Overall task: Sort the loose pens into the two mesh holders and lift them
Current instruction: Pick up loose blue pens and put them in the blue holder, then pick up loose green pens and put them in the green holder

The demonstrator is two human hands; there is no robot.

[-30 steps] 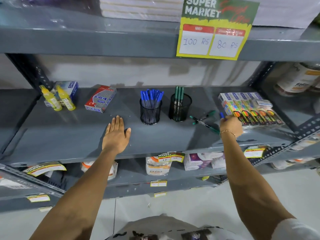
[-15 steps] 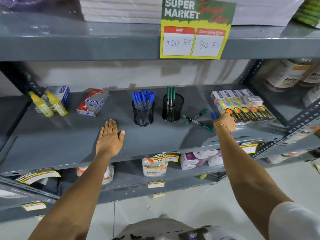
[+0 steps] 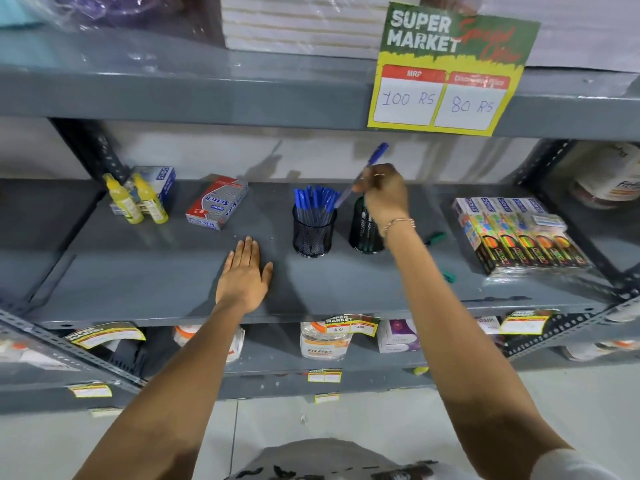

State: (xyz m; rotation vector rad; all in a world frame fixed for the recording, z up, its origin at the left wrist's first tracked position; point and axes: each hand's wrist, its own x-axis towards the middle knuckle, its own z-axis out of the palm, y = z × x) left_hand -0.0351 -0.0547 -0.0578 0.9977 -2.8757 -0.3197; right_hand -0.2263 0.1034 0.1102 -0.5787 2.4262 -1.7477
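On the grey shelf (image 3: 145, 271), the left mesh holder (image 3: 313, 233) is packed with blue-capped pens, and the right mesh holder (image 3: 362, 233) beside it, partly hidden, has some green ones. Right hand (image 3: 384, 195) hovers above that right holder, its grip pinched on a blue pen (image 3: 375, 157) tilted toward the left holder; left hand (image 3: 244, 275) lies flat and open left of both. Two green pens (image 3: 434, 238) lie loose just right of the holders.

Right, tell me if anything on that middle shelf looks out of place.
Two green pens lie loose on the shelf to the right of the mesh holders, partly hidden behind the right arm, not yet sorted. The right hand holds a blue pen tilted above the holders. Nothing looks spilled or damaged.
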